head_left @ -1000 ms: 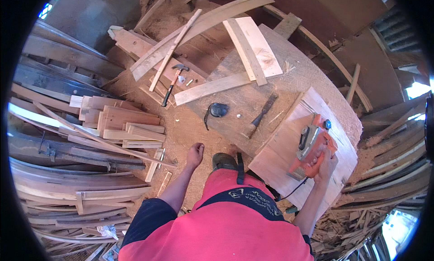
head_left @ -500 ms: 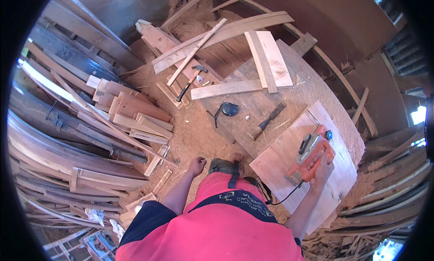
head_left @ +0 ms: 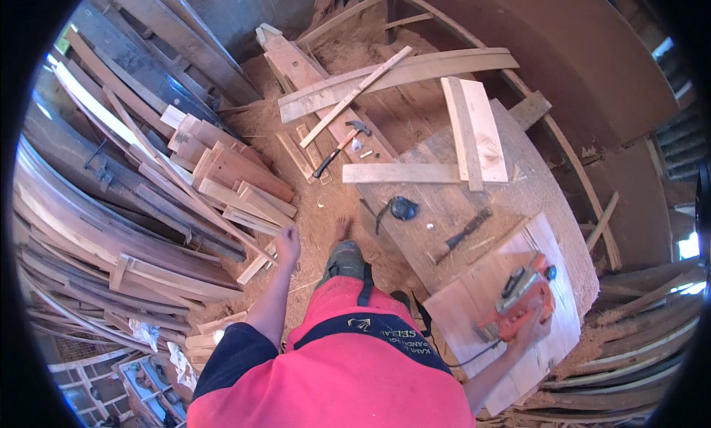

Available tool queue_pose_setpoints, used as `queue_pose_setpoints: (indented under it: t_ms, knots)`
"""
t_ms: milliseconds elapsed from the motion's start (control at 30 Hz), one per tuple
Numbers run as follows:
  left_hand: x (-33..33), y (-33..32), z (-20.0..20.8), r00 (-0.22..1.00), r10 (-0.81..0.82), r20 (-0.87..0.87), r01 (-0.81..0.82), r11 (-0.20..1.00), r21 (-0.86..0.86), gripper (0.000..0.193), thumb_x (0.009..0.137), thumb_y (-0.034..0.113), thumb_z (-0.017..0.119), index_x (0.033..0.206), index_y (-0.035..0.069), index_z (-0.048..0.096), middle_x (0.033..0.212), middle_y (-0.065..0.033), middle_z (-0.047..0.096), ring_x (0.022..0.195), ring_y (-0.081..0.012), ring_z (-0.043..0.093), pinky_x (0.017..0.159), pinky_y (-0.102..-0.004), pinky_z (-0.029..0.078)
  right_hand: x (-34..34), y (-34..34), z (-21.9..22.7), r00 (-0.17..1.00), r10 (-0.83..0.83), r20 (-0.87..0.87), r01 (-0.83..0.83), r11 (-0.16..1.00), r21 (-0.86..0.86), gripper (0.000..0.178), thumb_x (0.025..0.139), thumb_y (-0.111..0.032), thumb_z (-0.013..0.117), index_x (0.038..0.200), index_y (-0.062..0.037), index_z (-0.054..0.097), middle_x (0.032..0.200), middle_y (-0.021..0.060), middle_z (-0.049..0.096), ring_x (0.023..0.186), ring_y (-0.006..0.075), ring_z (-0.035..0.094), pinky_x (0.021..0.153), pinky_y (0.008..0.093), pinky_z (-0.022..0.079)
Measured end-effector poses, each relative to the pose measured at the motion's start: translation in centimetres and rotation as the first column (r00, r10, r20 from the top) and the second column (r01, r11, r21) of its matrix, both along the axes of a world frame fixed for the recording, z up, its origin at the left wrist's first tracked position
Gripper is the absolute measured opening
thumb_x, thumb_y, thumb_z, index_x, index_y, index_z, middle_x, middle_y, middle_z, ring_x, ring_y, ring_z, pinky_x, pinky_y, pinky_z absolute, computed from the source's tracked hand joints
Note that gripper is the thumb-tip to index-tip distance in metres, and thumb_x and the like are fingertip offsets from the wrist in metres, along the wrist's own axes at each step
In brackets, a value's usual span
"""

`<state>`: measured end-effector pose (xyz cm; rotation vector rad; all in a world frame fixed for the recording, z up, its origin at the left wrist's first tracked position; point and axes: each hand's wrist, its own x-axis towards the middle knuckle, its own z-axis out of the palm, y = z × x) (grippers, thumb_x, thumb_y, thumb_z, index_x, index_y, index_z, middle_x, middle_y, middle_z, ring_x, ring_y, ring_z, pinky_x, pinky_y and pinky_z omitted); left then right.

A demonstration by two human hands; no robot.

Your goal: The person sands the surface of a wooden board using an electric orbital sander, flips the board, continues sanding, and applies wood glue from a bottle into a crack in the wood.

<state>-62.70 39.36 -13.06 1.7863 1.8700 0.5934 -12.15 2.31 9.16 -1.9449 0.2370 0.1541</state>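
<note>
My right hand [head_left: 527,330] grips an orange electric planer [head_left: 524,300] with a blue knob at its front. The planer rests on a wide pale wooden board [head_left: 459,302], which lies on the sawdust-covered worktop [head_left: 415,228]. A dark cord runs back from the tool towards my body. Held out to the left, my left hand [head_left: 287,246] has its fingers curled, with nothing seen in it. Below it lie short cut timbers and sawdust. A chisel-like tool with a dark handle [head_left: 472,228] and a black tape measure [head_left: 404,208] lie beyond the board.
A claw hammer [head_left: 339,148] lies past the tape measure near loose wood strips. Two joined planks [head_left: 474,131] and a curved beam [head_left: 400,80] are farther off. Stacked wood blocks [head_left: 237,172] and long curved planks [head_left: 111,220] fill the left; more planks [head_left: 637,354] lie right.
My left hand has moved left and away from my body. My right hand stays on the planer. The whole view has shifted and turned slightly.
</note>
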Motion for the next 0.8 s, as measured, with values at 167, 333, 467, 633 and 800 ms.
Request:
queue_pose_setpoints:
  t_ms: [167,333,467,633,800]
  knots:
    - [4.0,23.3,3.9,0.972,-0.061,0.226,0.003,0.968,0.250,0.031,0.101,0.024,0.061,0.116,-0.003,0.067,0.106,-0.0206,0.074,0.098,-0.0272,0.073,0.086,-0.0367,0.055,0.4,-2.7,-2.4,0.810,0.146,0.568,0.236,0.805,-0.544,0.048,0.096,-0.028,0.071,0.124,0.0106,0.063,0.117,0.0241,0.067,0.100,0.0350,0.067,0.087,0.0450,0.055]
    - [9.1,50.8,1.1,0.985,-0.170,0.003,0.167,0.973,0.160,0.034,0.097,0.022,0.062,0.123,0.000,0.065,0.113,-0.0246,0.072,0.107,-0.0372,0.071,0.092,-0.0435,0.055,-7.4,6.4,0.1,0.656,0.494,0.571,0.539,0.223,-0.812,0.052,0.103,-0.038,0.058,0.134,0.0046,0.058,0.121,0.0268,0.062,0.113,0.0412,0.059,0.097,0.0480,0.047]
    - [12.0,64.9,-7.9,0.941,-0.301,-0.154,0.314,0.947,0.069,0.036,0.095,0.019,0.058,0.128,0.003,0.061,0.118,-0.0266,0.069,0.109,-0.0446,0.067,0.095,-0.0525,0.053,-13.0,18.2,-0.9,0.809,0.455,0.371,0.351,0.131,-0.927,0.052,0.103,-0.036,0.058,0.135,0.0051,0.057,0.125,0.0277,0.060,0.118,0.0421,0.057,0.100,0.0489,0.046]
    - [13.6,78.5,-12.9,0.861,-0.418,-0.289,0.425,0.904,-0.045,0.050,0.094,0.019,0.056,0.141,0.003,0.048,0.130,-0.0248,0.065,0.117,-0.0422,0.063,0.097,-0.0555,0.050,-18.5,28.8,-3.7,0.945,0.326,0.035,-0.003,0.116,-0.993,0.053,0.104,-0.035,0.057,0.137,0.0060,0.055,0.132,0.0293,0.058,0.125,0.0436,0.054,0.106,0.0503,0.043]
    - [15.2,83.1,-14.4,0.766,-0.491,-0.416,0.470,0.868,-0.159,0.057,0.097,0.033,0.051,0.142,-0.001,0.042,0.139,-0.0224,0.060,0.124,-0.0443,0.059,0.100,-0.0574,0.047,-24.2,35.2,-5.1,0.937,0.167,-0.306,-0.334,0.185,-0.924,0.053,0.104,-0.033,0.057,0.140,0.0069,0.052,0.139,0.0308,0.056,0.132,0.0451,0.051,0.111,0.0518,0.040]
